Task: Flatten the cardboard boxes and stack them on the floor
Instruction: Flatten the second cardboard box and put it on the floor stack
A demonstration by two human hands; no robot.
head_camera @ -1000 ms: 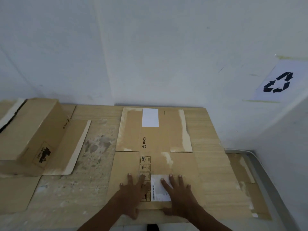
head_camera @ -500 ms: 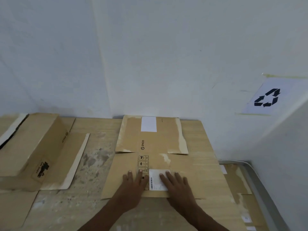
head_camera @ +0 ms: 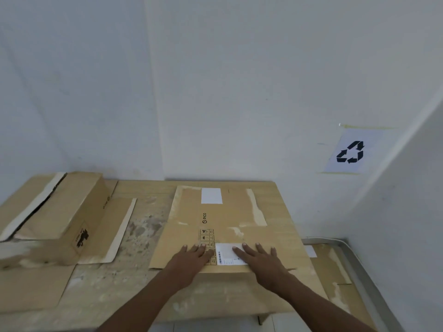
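Slid farther along the table (head_camera: 153,238) with the flat box (head_camera: 215,236) since a second ago: left hand (head_camera: 191,259) and right hand (head_camera: 261,262), both spread open, palms down, gripping nothing. Lay pressed on the near end of that box, beside its white label (head_camera: 227,256). Stood unflattened at the left: another box (head_camera: 60,216). Could have popped back up if pressed too lightly, or slipped off the table's edge if pushed too far.

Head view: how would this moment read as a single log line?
step: flattening | left hand: palm flat on flattened box | right hand: same, partly on white label | other box: still unflattened
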